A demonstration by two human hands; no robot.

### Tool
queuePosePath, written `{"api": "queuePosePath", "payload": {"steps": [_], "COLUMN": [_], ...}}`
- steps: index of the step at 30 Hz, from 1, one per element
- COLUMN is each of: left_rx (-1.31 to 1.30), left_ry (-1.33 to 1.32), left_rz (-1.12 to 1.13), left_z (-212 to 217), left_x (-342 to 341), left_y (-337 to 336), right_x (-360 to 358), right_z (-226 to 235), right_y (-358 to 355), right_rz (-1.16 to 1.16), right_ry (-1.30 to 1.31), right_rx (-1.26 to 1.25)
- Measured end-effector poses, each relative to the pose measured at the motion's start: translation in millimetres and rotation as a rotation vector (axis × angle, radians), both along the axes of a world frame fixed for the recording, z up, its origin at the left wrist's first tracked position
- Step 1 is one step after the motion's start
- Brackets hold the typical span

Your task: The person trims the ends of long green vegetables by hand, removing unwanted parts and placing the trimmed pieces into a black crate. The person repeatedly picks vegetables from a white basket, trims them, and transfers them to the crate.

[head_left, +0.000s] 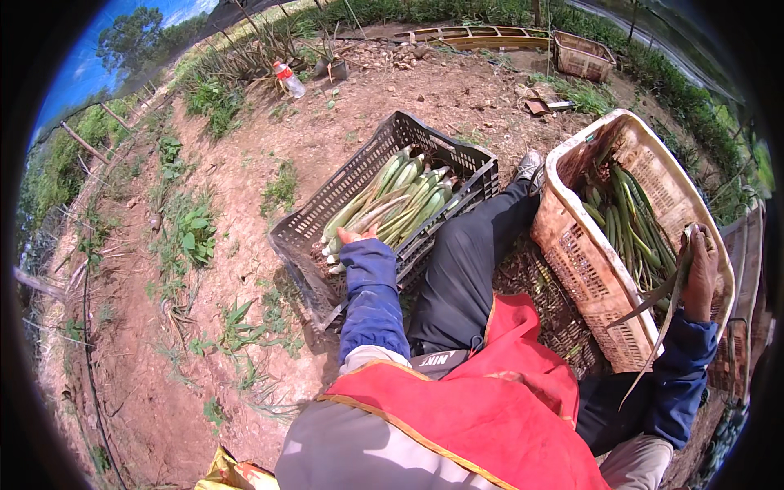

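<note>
Green, long pointed leaf point(665, 306) hangs from your right hand point(701, 273), whose grip is closed on it over the pale woven plastic basket point(600, 302) of cut leaves. Your left hand point(357, 237) reaches into the black slotted plastic crate point(327, 212) on the red soil; I cannot tell its grip.

a clear plastic bottle point(288, 79) with a red label and a red cap lies tilted on the dirt far up at the top left, next to green plants. down at the bottom edge, a crumpled yellow bag point(231, 474) peeks out on the ground.
</note>
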State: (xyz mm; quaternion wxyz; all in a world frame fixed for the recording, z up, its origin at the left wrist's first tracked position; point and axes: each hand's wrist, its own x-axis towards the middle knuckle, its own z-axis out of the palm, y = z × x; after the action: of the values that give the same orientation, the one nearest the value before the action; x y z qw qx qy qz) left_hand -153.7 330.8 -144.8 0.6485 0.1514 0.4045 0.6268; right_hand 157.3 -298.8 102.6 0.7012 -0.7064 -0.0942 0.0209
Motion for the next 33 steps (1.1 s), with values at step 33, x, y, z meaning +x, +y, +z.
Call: {"api": "queuePosePath", "payload": {"steps": [33], "left_rx": [0.164], "left_ry": [-0.230], "left_rz": [-1.251], "left_z": [89.1], "left_x": [203.1], "left_y": [-95.6], "right_x": [-601.1], "right_z": [7.5], "right_y": [-549.5], "right_rz": [-1.708], "right_ry": [0.998], "right_rx": [-1.680]}}
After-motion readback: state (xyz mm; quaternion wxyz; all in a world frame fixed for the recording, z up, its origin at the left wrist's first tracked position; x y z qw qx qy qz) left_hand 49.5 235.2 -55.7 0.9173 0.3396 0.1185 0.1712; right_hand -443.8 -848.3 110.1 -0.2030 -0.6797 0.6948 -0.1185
